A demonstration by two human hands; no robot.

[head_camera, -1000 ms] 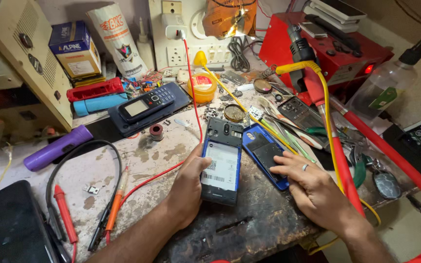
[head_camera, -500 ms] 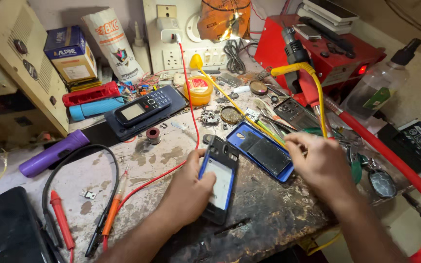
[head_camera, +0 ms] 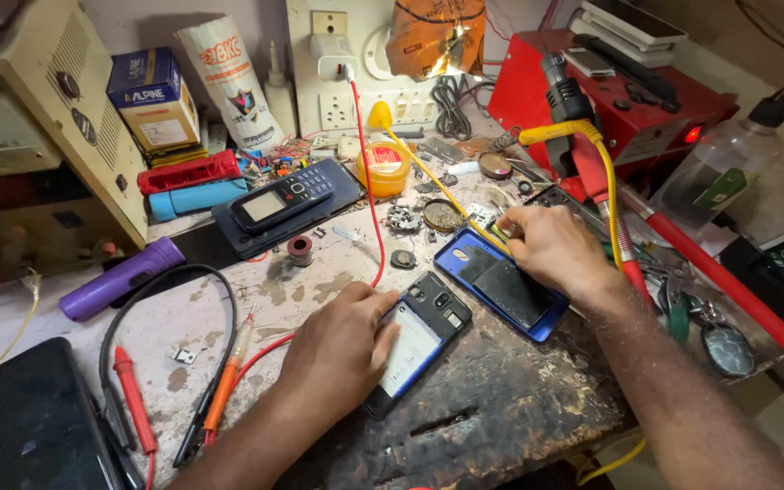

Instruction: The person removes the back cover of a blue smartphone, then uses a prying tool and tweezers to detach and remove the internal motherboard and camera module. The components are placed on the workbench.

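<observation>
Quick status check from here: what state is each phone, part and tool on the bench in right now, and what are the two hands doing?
left hand: resting flat on the opened phone
opened phone: back off, insides showing
right hand: fingertips at the blue back cover's far edge
blue back cover: lying inside-up, apart from the phone
keypad phone: screen dark
red bench unit: indicator lit
probes: lying unused

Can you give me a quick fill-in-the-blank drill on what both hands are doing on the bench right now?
1. The left hand rests on an opened phone lying ____ side up.
2. The right hand touches the top edge of a back cover coloured ____.
3. The keypad phone lies on a dark ____.
4. The probe beside the orange one is ____.

Missing words: back; blue; pad; red
</observation>
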